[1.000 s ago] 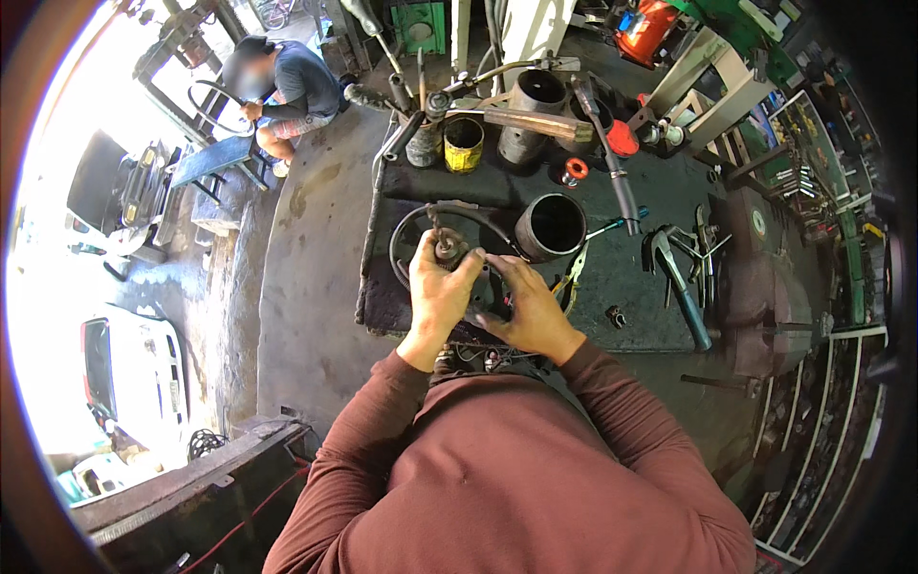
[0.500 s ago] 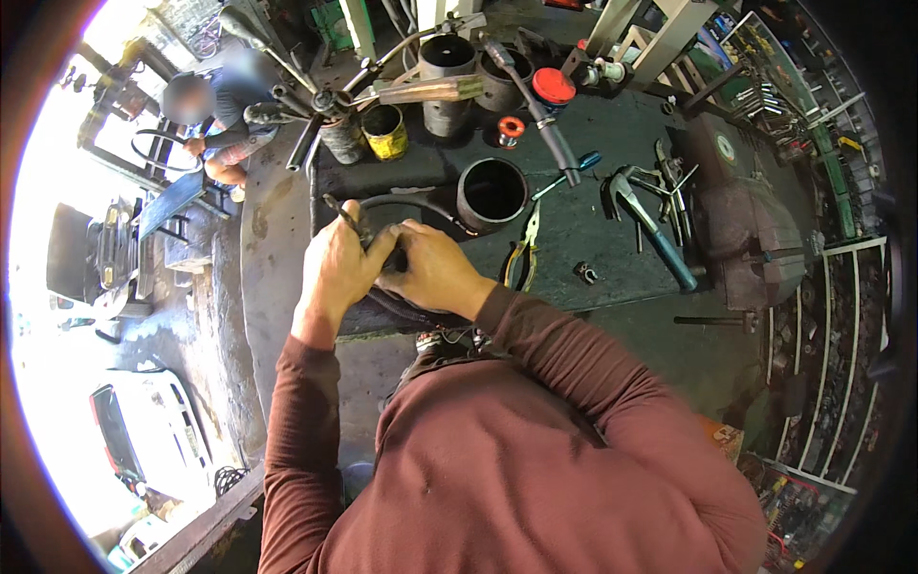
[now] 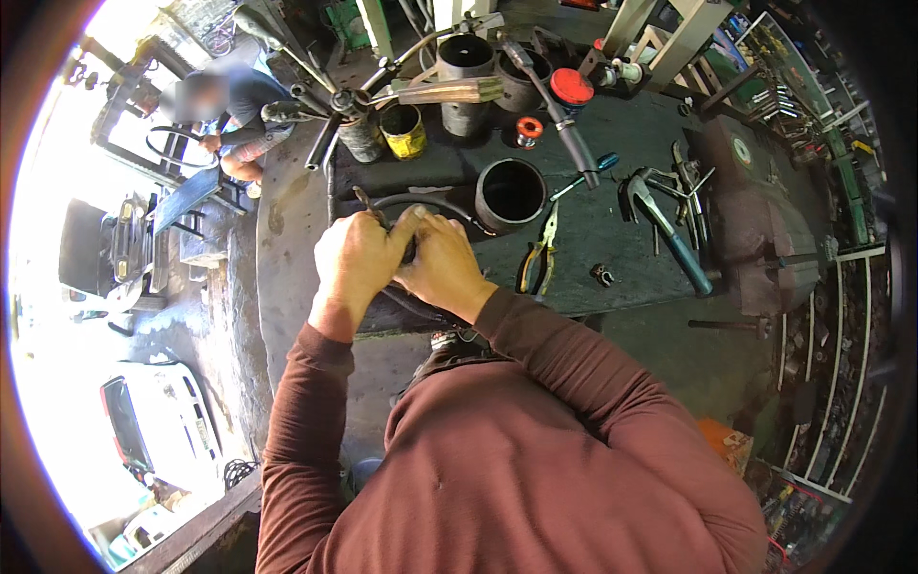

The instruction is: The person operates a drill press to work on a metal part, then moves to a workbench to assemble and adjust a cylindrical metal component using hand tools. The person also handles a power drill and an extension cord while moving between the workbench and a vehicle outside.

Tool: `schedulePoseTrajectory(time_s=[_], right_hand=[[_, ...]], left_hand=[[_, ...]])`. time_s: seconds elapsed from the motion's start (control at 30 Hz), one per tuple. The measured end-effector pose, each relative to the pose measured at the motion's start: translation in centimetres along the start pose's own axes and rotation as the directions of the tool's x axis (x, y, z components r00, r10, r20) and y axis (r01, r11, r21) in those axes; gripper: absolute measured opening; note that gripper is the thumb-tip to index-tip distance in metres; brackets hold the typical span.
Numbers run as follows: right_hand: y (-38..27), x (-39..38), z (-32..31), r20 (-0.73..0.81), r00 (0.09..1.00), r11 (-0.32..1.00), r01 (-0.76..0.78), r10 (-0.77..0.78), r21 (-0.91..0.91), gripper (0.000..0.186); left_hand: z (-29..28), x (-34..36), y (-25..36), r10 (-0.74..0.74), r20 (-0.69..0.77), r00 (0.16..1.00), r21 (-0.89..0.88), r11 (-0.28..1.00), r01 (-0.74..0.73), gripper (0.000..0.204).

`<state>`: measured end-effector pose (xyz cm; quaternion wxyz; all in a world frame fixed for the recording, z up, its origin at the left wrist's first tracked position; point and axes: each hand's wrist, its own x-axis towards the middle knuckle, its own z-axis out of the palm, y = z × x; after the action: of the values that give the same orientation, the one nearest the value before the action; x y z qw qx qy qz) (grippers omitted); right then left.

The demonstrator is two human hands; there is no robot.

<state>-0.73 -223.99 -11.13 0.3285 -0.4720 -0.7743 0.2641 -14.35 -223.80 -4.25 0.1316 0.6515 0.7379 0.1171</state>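
Over the near edge of the dark workbench [image 3: 287,225], my left hand [image 3: 354,260] and my right hand [image 3: 443,263] are pressed together. Both are closed around a dark object [image 3: 369,203] whose narrow tip pokes out above my left hand. My fingers hide most of it, so I cannot tell its kind. A thick black cable [image 3: 421,199] curves from behind my hands to a short upright metal pipe [image 3: 511,195], with a coppery end beside it. Right of my right hand lie pliers [image 3: 538,258] with yellow-and-black handles and a small metal clamp [image 3: 602,275].
A blue-handled hammer [image 3: 669,230] lies at right, before a bulky vise [image 3: 760,225]. Across the back stand a yellow can [image 3: 404,132], metal cylinders [image 3: 466,86], a red-lidded tub [image 3: 572,88] and a spool [image 3: 528,131]. Another person [image 3: 229,115] sits at far left.
The whole view has shifted slightly, so the bench things appear a little further right. My hands keep nearly the same closed pose around the dark object.
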Motion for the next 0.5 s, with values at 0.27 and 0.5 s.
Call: schedulePoseTrajectory(time_s=[0.27,0.5], right_hand=[[-0.5,-0.7,0.1,0.208,0.974,0.993,0.067,-0.087,0.101,0.028],[0.5,5.4,-2.5,0.838,0.454,0.915,-0.108,-0.304,0.39,0.035]], left_hand=[[0.7,-2.8,-3.1,0.339,-0.142,0.93,-0.008,0.939,-0.344,0.05],[1.3,-3.3,-5.2,0.498,-0.221,0.838,-0.177,0.825,-0.537,0.046]])
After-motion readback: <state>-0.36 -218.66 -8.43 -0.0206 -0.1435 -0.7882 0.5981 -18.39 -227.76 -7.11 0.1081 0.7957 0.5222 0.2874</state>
